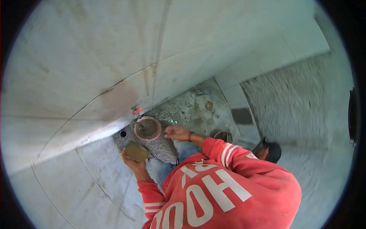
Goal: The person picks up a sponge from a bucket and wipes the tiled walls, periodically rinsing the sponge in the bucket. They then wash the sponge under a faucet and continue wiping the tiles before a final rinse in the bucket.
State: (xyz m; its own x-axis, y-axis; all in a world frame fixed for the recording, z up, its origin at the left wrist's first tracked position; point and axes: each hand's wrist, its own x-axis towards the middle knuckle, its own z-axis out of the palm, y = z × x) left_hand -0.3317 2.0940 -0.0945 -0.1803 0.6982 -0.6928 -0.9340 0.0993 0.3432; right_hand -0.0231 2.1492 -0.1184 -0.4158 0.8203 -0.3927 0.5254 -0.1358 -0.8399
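Right now, the left hand (133,162) is gripping a dull yellow-green sponge-like pad (136,152) by its near edge, thumb and fingers closing around it, and most of the pad is jutting out beyond the fingertips. Such an edge hold is probably leaving the far side prone to dipping, so spreading the fingers beneath it and keeping the wrist level would be steadying it better. The right hand (177,132) is reaching in with its fingers bent and fairly narrow; whether they are pinching anything, I cannot tell. Just ahead of those fingers, a round bucket (158,136) is standing between the two hands, its inside too blurred to read clearly. Working close over its rim would be sparing the arms, with the right fingers staying loose and clear of the edge. Beyond the left hand, a round dark hole (122,134) is opening near the wall (87,76), so holding the pad away from it is seeming wise. Out past the right forearm, a person in a dark cap (274,152) is showing beside the red sleeve (238,154), so elbow swings are needing care
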